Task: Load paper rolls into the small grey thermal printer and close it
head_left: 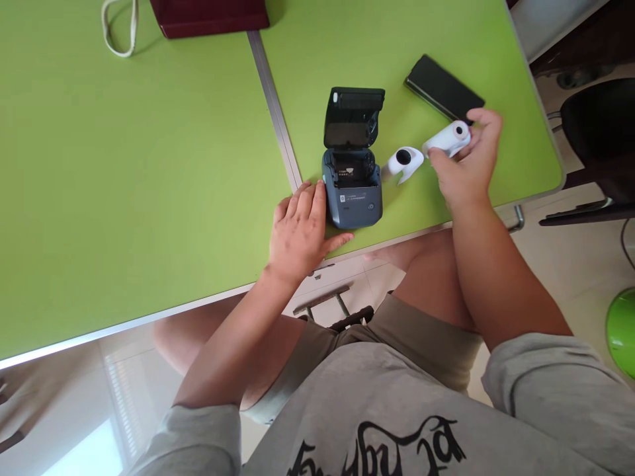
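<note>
A small dark blue-grey label printer (pixel 353 205) stands on the green table with its black lid (pixel 351 119) raised. My left hand (pixel 302 228) lies flat on the table, its fingers against or right beside the printer's left side. To the right of the printer is a white label roll (pixel 397 162) with a dark core and a loose end sticking out. My right hand (pixel 469 158) is closed around a second white label roll (pixel 444 140), thumb on the near side and fingers partly hidden behind it. The two rolls are very close together.
A black flat case (pixel 444 87) lies behind my right hand. At the far edge sits a dark red box (pixel 208 14) beside a white cord loop (pixel 120 30). A metal seam (pixel 274 106) crosses the green table (pixel 124 172). A dark chair (pixel 600 125) stands at the right.
</note>
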`<state>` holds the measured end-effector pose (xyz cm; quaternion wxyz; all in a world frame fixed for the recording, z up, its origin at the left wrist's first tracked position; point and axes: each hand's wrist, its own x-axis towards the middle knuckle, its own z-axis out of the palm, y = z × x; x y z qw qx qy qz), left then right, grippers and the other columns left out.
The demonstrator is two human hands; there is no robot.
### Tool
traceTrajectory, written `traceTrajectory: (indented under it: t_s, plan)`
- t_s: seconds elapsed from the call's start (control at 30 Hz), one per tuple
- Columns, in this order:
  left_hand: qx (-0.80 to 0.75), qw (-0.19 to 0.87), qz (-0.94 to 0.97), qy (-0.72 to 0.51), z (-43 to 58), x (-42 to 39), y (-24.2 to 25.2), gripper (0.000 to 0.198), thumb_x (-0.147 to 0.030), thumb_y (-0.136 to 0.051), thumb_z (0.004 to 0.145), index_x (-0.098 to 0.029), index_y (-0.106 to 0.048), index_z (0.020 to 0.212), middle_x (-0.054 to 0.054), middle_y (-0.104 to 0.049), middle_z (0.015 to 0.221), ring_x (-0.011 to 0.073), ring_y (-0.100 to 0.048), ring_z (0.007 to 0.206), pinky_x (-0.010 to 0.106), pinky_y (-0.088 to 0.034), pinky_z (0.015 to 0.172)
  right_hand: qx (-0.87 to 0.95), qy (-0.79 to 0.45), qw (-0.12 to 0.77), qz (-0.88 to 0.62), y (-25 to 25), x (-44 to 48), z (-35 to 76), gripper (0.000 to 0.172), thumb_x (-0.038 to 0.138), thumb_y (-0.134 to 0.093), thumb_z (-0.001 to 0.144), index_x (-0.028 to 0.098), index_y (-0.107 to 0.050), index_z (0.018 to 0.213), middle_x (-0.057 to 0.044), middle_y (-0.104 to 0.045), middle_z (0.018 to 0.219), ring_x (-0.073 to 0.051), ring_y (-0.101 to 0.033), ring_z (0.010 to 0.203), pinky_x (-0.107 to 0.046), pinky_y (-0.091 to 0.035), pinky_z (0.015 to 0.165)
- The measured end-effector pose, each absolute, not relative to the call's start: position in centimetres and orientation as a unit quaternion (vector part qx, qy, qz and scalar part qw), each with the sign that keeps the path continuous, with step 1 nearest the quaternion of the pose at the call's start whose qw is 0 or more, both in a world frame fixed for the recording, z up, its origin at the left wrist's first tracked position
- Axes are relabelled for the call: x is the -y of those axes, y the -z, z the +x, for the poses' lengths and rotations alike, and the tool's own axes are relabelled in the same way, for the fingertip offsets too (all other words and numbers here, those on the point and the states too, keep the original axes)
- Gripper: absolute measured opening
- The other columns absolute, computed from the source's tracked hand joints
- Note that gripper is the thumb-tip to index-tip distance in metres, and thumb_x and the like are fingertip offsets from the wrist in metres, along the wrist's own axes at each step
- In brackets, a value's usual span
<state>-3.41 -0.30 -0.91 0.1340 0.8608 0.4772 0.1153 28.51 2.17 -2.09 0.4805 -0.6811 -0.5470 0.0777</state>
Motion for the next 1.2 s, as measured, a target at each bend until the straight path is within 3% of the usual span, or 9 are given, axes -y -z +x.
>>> traceTrajectory:
  t_s: [0.1, 0.2, 0.23, 0.33, 0.47, 0.63, 0.97, 1.2]
  plan:
    - [-0.472, 0.139, 0.863, -0.114, -3.5, 0.3, 0.9, 0.101, -0.069, -0.071, 0.088, -0.005, -0.040, 0.160, 0.028, -0.051, 0.159, 0.0393, -0.046, 0.152, 0.048, -0.039, 0.120, 0.563, -0.040, 0.525, -0.637, -0.5, -1.4, 26.1, 0.040, 0.035, -0.069, 0.078, 0.035, -0.045, 0.109, -0.006, -0.065, 0.106, -0.026, -0.069, 0.094, -0.045, -0.058, 0.077]
    - [-0.471, 0.141, 0.863, -0.119, -3.6, 0.3, 1.0, 0.100, -0.069, -0.069, 0.089, -0.007, -0.039, 0.160, 0.027, -0.050, 0.160, 0.0386, -0.046, 0.152, 0.048, -0.038, 0.121, 0.661, -0.032, 0.463, -0.590, -3.7, -0.8, 22.4, 0.028, 0.031, -0.064, 0.083, 0.034, -0.055, 0.109, -0.004, -0.066, 0.106, -0.027, -0.070, 0.097, -0.046, -0.059, 0.080]
    - [-0.472, 0.141, 0.862, -0.123, -3.6, 0.3, 1.0, 0.099, -0.070, -0.069, 0.089, -0.008, -0.039, 0.161, 0.027, -0.050, 0.160, 0.0384, -0.047, 0.151, 0.048, -0.038, 0.121, 0.692, -0.025, 0.457, -0.558, -4.7, -0.8, 21.2, 0.030, 0.028, -0.064, 0.080, 0.033, -0.059, 0.109, -0.004, -0.069, 0.106, -0.027, -0.070, 0.100, -0.046, -0.059, 0.083]
    - [-0.471, 0.145, 0.861, -0.127, -3.7, 0.3, 1.0, 0.099, -0.071, -0.067, 0.089, -0.008, -0.039, 0.160, 0.026, -0.051, 0.159, 0.0384, -0.048, 0.151, 0.049, -0.038, 0.121, 0.773, -0.058, 0.325, -0.542, -6.1, -1.6, 18.3, 0.039, 0.020, -0.061, 0.077, 0.033, -0.064, 0.114, -0.001, -0.076, 0.115, -0.026, -0.072, 0.107, -0.044, -0.057, 0.096]
    - [-0.467, 0.146, 0.864, -0.117, -3.7, 0.3, 0.9, 0.095, -0.062, -0.072, 0.090, -0.007, -0.039, 0.160, 0.026, -0.052, 0.159, 0.0378, -0.046, 0.152, 0.048, -0.040, 0.121, 0.773, -0.077, 0.232, -0.585, -5.1, -3.0, 17.1, 0.051, 0.014, -0.060, 0.073, 0.030, -0.057, 0.121, 0.000, -0.077, 0.113, -0.027, -0.072, 0.107, -0.047, -0.056, 0.096]
    - [-0.473, 0.141, 0.862, -0.117, -3.7, 0.3, 0.9, 0.089, -0.055, -0.071, 0.092, -0.006, -0.040, 0.159, 0.026, -0.053, 0.157, 0.0371, -0.046, 0.152, 0.048, -0.041, 0.120, 0.784, -0.071, 0.168, -0.594, -4.1, -2.9, 17.7, 0.029, 0.013, -0.061, 0.075, 0.030, -0.058, 0.099, -0.004, -0.076, 0.103, -0.031, -0.070, 0.098, -0.053, -0.052, 0.095]
    - [-0.471, 0.127, 0.863, -0.130, -3.8, 0.3, 1.3, 0.089, -0.059, -0.070, 0.092, -0.007, -0.041, 0.157, 0.026, -0.055, 0.155, 0.0367, -0.049, 0.150, 0.047, -0.041, 0.118, 0.773, -0.064, 0.189, -0.602, -3.3, -2.9, 17.8, 0.023, 0.013, -0.060, 0.084, 0.028, -0.066, 0.100, -0.005, -0.080, 0.112, -0.030, -0.072, 0.099, -0.052, -0.051, 0.094]
    - [-0.463, 0.124, 0.867, -0.139, -3.9, 0.3, 1.5, 0.087, -0.059, -0.067, 0.094, -0.006, -0.041, 0.158, 0.026, -0.055, 0.155, 0.0369, -0.049, 0.150, 0.047, -0.043, 0.117, 0.789, -0.059, 0.264, -0.551, -2.7, -3.0, 18.2, 0.016, 0.013, -0.062, 0.090, 0.026, -0.064, 0.081, -0.004, -0.082, 0.109, -0.027, -0.075, 0.105, -0.049, -0.051, 0.093]
